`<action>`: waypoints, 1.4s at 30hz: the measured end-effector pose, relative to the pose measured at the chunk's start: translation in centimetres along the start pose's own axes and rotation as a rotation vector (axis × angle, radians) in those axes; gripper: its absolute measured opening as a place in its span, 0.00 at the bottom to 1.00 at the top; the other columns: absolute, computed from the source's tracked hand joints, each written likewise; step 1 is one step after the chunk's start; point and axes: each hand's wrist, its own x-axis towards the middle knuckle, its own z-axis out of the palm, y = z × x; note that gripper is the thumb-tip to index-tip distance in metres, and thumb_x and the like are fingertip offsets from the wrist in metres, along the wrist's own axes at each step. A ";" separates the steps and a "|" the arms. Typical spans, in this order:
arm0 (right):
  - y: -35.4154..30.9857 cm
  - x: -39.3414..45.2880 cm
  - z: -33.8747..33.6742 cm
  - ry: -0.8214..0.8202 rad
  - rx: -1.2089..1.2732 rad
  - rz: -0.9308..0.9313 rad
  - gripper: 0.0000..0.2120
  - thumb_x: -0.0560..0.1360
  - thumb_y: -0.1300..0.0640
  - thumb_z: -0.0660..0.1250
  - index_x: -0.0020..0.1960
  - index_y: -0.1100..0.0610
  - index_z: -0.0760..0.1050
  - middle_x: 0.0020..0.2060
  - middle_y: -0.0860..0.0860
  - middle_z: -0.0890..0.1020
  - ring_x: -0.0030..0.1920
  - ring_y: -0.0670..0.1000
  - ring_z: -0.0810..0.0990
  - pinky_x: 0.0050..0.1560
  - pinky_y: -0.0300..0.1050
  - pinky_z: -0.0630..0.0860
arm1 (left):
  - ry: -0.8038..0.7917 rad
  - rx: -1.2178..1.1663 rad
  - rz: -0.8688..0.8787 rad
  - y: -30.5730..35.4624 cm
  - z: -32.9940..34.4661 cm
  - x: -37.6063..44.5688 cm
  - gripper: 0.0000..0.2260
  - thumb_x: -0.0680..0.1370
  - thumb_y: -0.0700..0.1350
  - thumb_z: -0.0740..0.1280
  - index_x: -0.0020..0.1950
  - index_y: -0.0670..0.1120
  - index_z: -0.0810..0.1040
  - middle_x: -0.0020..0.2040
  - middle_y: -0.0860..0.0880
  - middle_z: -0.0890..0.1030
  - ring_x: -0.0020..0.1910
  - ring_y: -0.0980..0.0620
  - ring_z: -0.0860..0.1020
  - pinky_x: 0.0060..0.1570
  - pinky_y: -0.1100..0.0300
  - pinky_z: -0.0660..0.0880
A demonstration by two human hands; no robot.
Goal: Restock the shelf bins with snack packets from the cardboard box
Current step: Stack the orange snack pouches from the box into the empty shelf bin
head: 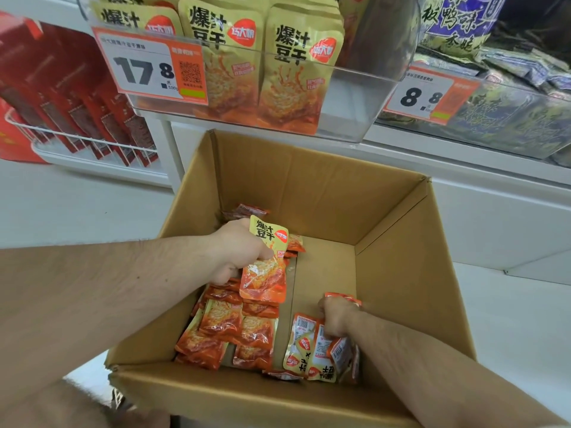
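An open cardboard box stands below the shelf, with several yellow-and-orange snack packets lying on its bottom. My left hand is inside the box, shut on an upright snack packet with its yellow top showing. My right hand is lower right in the box, shut on a bunch of packets turned back side up. Above the box, a clear shelf bin holds the same kind of packets standing upright.
A price tag reading 17.8 hangs on the bin's front. To the right, another clear bin with dark green packets carries an 8.8 tag. A white wire rack with red packets stands at the left. White shelf panels lie behind the box.
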 end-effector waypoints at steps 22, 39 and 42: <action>-5.8 -21.4 -11.4 1.459 -0.043 -0.699 0.05 0.70 0.58 0.66 0.45 0.53 0.72 0.50 0.49 0.85 0.41 0.50 0.82 0.35 0.46 0.70 | -0.368 -0.449 0.157 4.2 -0.5 -7.4 0.21 0.77 0.24 0.52 0.60 0.41 0.76 0.55 0.38 0.82 0.51 0.40 0.82 0.47 0.41 0.81; -5.9 -25.8 -18.4 1.276 0.030 -0.448 0.30 0.65 0.39 0.69 0.61 0.55 0.75 0.59 0.51 0.78 0.60 0.55 0.75 0.60 0.56 0.73 | -0.036 0.225 0.679 5.4 -1.0 -9.5 0.23 0.71 0.30 0.74 0.55 0.55 0.76 0.49 0.51 0.84 0.50 0.52 0.83 0.52 0.55 0.80; -6.0 -25.7 -19.2 0.980 0.033 -0.375 0.40 0.68 0.39 0.73 0.74 0.50 0.62 0.68 0.49 0.74 0.68 0.52 0.71 0.67 0.53 0.68 | -0.024 0.348 0.753 5.9 -0.4 -9.4 0.24 0.70 0.33 0.75 0.58 0.56 0.75 0.50 0.54 0.83 0.50 0.52 0.82 0.54 0.53 0.79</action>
